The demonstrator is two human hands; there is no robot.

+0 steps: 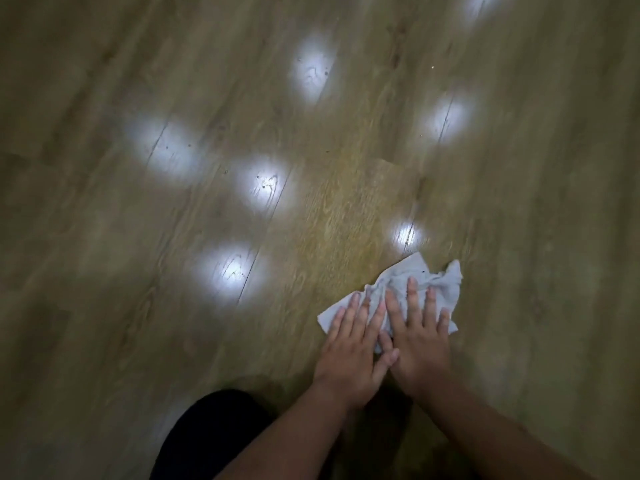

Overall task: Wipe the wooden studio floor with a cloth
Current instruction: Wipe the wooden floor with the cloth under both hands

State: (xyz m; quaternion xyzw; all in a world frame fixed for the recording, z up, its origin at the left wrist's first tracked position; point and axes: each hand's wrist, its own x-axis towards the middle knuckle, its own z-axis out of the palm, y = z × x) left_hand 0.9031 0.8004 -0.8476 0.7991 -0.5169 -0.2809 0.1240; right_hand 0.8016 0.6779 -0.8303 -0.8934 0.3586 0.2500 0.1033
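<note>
A crumpled pale grey cloth (408, 282) lies on the wooden plank floor (173, 323), right of centre in the lower half of the head view. My left hand (349, 351) presses flat on the cloth's near left part, fingers straight and spread. Beside it my right hand (419, 337) presses on the middle of the cloth, fingers also straight. The two thumbs touch each other. The hands hide the near half of the cloth.
Several bright ceiling-light reflections (263, 183) shine on the planks ahead and to the left. Small dark specks (264, 186) dot the floor there. My dark-clad knee (214, 431) rests at the bottom, left of my forearms.
</note>
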